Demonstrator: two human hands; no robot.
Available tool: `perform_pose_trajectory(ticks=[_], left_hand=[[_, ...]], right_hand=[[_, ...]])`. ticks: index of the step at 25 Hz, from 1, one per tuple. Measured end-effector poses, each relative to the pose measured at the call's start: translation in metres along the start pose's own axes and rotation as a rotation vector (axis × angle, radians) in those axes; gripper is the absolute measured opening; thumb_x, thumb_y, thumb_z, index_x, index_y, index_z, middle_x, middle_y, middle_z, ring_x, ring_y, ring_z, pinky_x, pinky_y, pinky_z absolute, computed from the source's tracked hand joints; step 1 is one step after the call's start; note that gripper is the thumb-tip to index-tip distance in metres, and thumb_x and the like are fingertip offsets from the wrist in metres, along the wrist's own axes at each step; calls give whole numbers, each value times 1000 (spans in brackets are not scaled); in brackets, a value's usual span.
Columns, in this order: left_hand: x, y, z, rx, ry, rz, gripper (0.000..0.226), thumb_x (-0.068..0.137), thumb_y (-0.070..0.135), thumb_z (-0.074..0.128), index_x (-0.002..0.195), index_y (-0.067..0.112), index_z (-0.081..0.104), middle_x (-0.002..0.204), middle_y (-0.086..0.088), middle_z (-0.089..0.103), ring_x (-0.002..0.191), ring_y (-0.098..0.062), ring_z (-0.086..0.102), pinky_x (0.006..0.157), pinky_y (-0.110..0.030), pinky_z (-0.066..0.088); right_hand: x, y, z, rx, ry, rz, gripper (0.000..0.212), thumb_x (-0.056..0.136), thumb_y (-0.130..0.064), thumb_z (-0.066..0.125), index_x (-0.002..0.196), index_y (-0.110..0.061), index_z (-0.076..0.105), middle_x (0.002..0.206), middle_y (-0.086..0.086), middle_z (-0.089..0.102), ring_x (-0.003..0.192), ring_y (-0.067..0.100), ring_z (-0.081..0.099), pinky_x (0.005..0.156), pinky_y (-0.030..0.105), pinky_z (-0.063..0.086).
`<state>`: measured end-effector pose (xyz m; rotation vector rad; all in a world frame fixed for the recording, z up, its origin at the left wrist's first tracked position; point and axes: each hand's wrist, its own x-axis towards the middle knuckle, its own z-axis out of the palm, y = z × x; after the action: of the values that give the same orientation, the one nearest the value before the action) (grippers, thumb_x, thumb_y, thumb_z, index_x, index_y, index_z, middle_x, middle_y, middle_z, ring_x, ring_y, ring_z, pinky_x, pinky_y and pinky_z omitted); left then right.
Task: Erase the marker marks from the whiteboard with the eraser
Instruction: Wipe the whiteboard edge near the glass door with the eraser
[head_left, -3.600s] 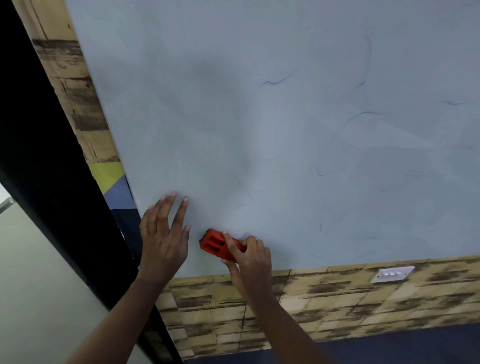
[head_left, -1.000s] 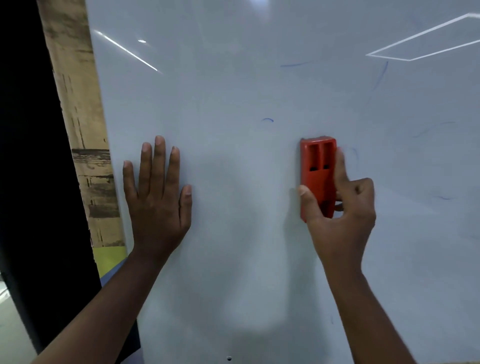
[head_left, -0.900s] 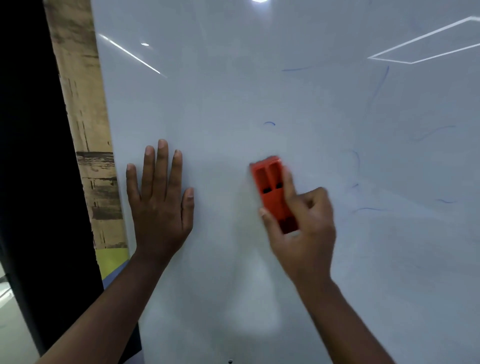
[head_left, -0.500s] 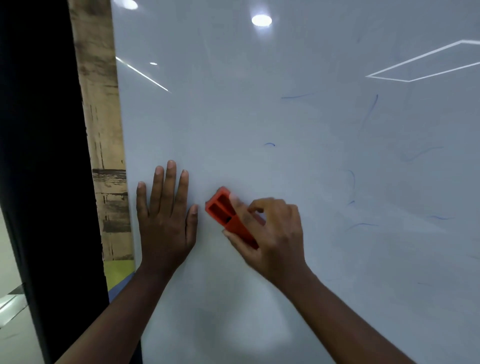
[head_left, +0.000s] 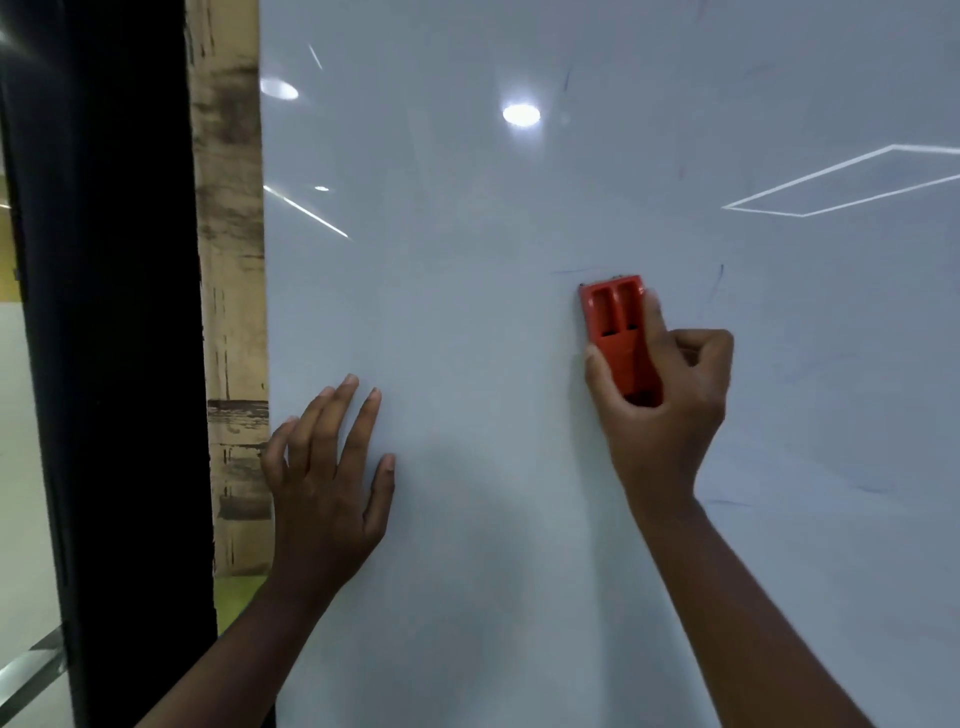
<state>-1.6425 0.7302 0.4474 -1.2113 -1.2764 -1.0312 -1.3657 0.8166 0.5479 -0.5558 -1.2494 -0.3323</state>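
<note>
Gripping eraser (head_left: 618, 338) upright between right-hand fingers (head_left: 653, 317), on whiteboard (head_left: 467, 260)

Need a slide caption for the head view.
Right hand presses orange plastic eraser to glossy whiteboard; left hand braces beside.

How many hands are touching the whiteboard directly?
1: the left hand rests on the whiteboard, lower left. The right hand grips the eraser instead.

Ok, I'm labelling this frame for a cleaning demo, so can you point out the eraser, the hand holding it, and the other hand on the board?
eraser (head_left: 615, 332), head view, on its orange back.
right hand (head_left: 670, 405), head view, on the back of the hand.
left hand (head_left: 327, 493), head view, on the back of the hand.
</note>
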Motion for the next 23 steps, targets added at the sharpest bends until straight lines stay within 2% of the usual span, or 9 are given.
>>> perform_pose_trajectory(ticks=[5,9,13,17,23], left_hand=[[68,-12,-2,29,52,31,62,103,29,55,160,5,43,171,-18,33,160,-33,27,123,-61,24],[120,-17,3,21,0,63,70,107,41,43,168,10,25,177,-14,14,165,-32,11,130,-62,13],[127,-19,12,11,-25,73,71,109,42,37,169,10,20,178,-12,10,165,-30,8,131,-61,10],[126,-21,13,-11,-10,86,69,108,39,39,168,9,23,178,-11,13,165,-29,11,131,-61,12],[124,-21,13,-7,8,94,69,107,38,40,168,9,25,178,-12,15,164,-30,15,129,-64,16]], right_hand=[[-53,-36,27,-19,-242,-392,58,88,-38,76,141,-17,64,95,10,59,80,24,53,67,44,48],[-52,-33,38,-41,-261,-514,60,89,-44,77,140,-15,65,101,11,66,83,24,58,67,44,48],[-23,-32,39,-35,-243,-599,59,88,-48,76,137,-15,68,101,9,67,81,24,60,69,43,45],[30,-13,29,-87,-138,-487,58,90,-46,72,140,-18,65,103,8,63,80,25,60,72,44,44],[70,31,8,-73,148,-50,65,86,-43,77,145,-22,60,107,8,53,86,17,52,79,57,53]])
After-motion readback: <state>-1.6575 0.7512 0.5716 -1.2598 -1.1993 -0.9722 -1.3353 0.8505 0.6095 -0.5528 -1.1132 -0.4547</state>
